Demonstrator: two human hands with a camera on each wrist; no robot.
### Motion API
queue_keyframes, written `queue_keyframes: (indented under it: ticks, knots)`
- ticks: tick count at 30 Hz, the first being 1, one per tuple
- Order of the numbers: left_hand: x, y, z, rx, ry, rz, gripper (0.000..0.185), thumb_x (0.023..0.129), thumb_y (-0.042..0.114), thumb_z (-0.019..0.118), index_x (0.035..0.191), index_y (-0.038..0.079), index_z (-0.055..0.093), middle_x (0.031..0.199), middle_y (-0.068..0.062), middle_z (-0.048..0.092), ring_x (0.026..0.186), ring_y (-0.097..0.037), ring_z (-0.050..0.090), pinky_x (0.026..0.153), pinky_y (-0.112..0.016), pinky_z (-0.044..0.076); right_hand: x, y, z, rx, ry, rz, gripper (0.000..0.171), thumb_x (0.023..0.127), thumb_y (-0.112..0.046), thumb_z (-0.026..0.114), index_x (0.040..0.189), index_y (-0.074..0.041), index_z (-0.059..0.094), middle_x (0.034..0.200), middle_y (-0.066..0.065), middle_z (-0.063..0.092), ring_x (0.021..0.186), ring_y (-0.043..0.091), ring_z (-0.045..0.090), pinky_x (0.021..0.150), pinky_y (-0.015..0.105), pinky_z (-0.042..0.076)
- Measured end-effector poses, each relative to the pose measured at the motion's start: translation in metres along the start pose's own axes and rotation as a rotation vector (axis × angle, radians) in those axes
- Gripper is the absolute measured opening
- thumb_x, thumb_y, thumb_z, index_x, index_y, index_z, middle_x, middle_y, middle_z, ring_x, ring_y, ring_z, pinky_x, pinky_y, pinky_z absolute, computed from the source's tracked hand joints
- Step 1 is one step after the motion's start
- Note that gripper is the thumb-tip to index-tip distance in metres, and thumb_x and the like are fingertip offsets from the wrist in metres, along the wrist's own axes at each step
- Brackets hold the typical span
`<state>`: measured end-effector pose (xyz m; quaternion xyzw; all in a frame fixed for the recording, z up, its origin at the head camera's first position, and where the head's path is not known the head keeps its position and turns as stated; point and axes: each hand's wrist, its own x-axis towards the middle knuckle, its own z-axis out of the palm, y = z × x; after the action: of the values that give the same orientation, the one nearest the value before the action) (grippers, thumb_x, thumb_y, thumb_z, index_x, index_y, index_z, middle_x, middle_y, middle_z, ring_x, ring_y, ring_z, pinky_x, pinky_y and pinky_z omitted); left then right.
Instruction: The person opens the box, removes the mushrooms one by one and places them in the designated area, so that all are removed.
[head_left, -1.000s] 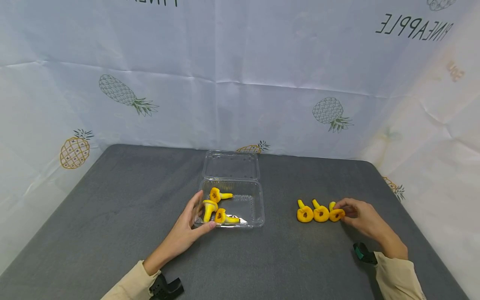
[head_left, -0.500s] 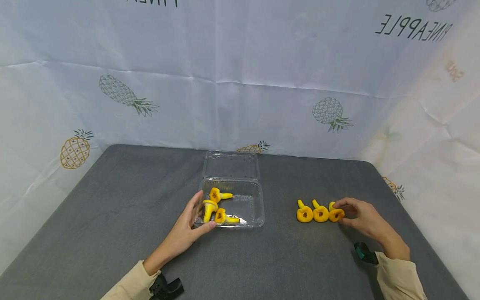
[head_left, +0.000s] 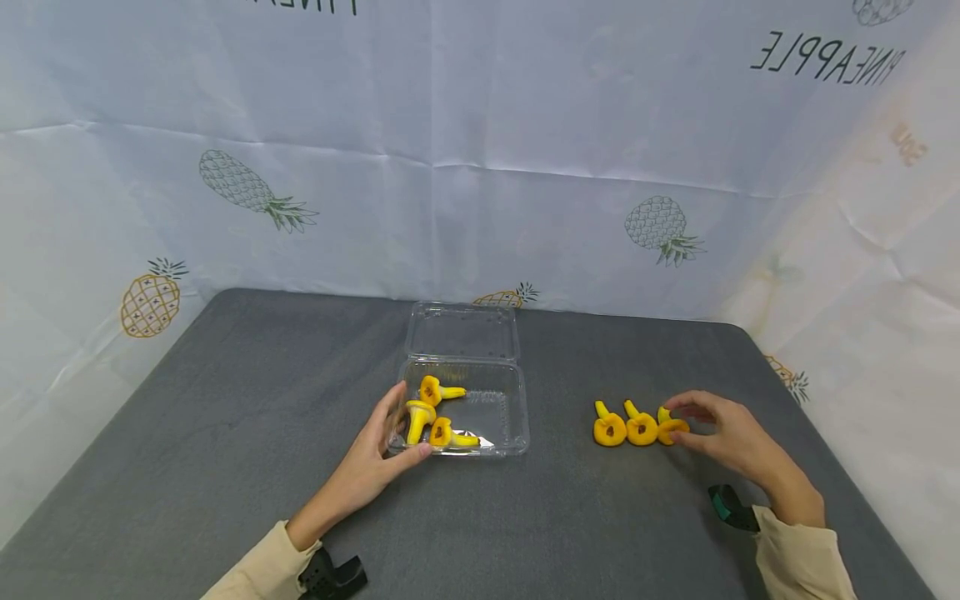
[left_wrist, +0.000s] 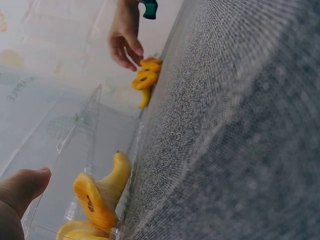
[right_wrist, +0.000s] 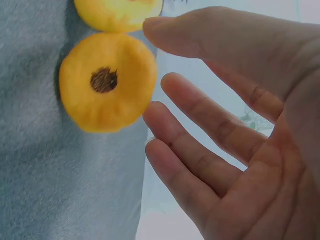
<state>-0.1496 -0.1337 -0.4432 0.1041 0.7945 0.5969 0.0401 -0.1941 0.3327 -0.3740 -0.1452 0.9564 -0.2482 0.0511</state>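
Observation:
Three yellow mushroom-shaped pieces lie in a row on the grey table (head_left: 225, 400); the rightmost piece (head_left: 670, 429) (right_wrist: 107, 80) lies just before my right hand (head_left: 693, 425) (right_wrist: 210, 125). That hand's fingers are straight and spread beside it, thumb above, holding nothing. My left hand (head_left: 390, 433) rests against the front left corner of a clear plastic container (head_left: 513, 417) (left_wrist: 85, 145), fingers along its left wall and thumb (left_wrist: 20, 190) on the front edge. Three more yellow pieces (head_left: 417, 417) (left_wrist: 97, 192) lie inside, towards the left.
The container's clear lid (head_left: 462, 330) lies open behind it. White pineapple-print sheets (head_left: 480, 167) wall the table at the back and both sides. A black strap (head_left: 333, 575) and a green one (head_left: 727, 504) sit at my wrists.
My right hand's fingers have let go of the rightmost yellow piece and spread apart slightly. The left hand and the container have not moved.

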Motion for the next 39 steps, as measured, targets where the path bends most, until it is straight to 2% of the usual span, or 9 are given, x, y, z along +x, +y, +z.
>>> queue_keyframes:
  ticks: [10,19,24,30,36,39]
  knots:
    - [0.000,-0.001,0.001,0.002,-0.001,0.001,0.092,0.093,0.024,0.071,0.160,0.012,0.008,0.167,-0.018,0.008,0.151,-0.042,0.018,0.121,-0.059,0.025,-0.001,-0.014,0.000,0.023,0.038,-0.044,0.038,0.089,-0.020,0.075,0.122,-0.005,0.064,0.124,0.018,0.065,0.113,0.042,0.063,0.091,0.057,0.055]
    - [0.000,-0.001,0.000,-0.005,-0.001,0.013,0.091,0.094,0.023,0.070,0.160,0.012,0.008,0.167,-0.018,0.008,0.151,-0.043,0.018,0.121,-0.059,0.024,0.000,-0.027,0.005,0.038,0.075,-0.122,0.038,0.091,-0.018,0.073,0.125,-0.004,0.062,0.125,0.018,0.065,0.112,0.041,0.063,0.091,0.056,0.054]
    - [0.000,-0.001,0.001,-0.002,0.000,0.011,0.091,0.094,0.024,0.070,0.160,0.012,0.008,0.167,-0.018,0.008,0.151,-0.042,0.019,0.121,-0.059,0.024,0.001,-0.036,0.010,0.006,0.119,-0.170,0.036,0.090,-0.017,0.074,0.123,-0.006,0.065,0.121,0.012,0.068,0.109,0.034,0.063,0.091,0.054,0.055]
    - [0.000,-0.001,0.000,-0.002,-0.004,0.002,0.091,0.094,0.024,0.070,0.160,0.014,0.007,0.167,-0.017,0.007,0.151,-0.042,0.018,0.121,-0.059,0.024,0.005,-0.048,0.019,0.006,0.158,-0.254,0.034,0.088,-0.013,0.075,0.120,-0.009,0.066,0.117,0.009,0.069,0.104,0.034,0.065,0.085,0.054,0.056]
    - [0.000,0.000,-0.001,-0.007,-0.007,-0.001,0.091,0.094,0.024,0.069,0.160,0.015,0.007,0.167,-0.017,0.006,0.152,-0.042,0.016,0.121,-0.059,0.024,0.010,-0.058,0.029,0.005,0.177,-0.340,0.033,0.086,-0.010,0.077,0.117,-0.008,0.068,0.113,0.005,0.071,0.100,0.025,0.067,0.083,0.045,0.059]
    - [0.000,0.001,0.000,-0.005,-0.006,-0.003,0.092,0.094,0.024,0.070,0.160,0.015,0.007,0.167,-0.017,0.006,0.152,-0.042,0.016,0.121,-0.059,0.024,0.011,-0.061,0.033,0.004,0.176,-0.353,0.033,0.085,-0.009,0.078,0.116,-0.007,0.068,0.112,0.005,0.071,0.099,0.022,0.067,0.083,0.044,0.059]
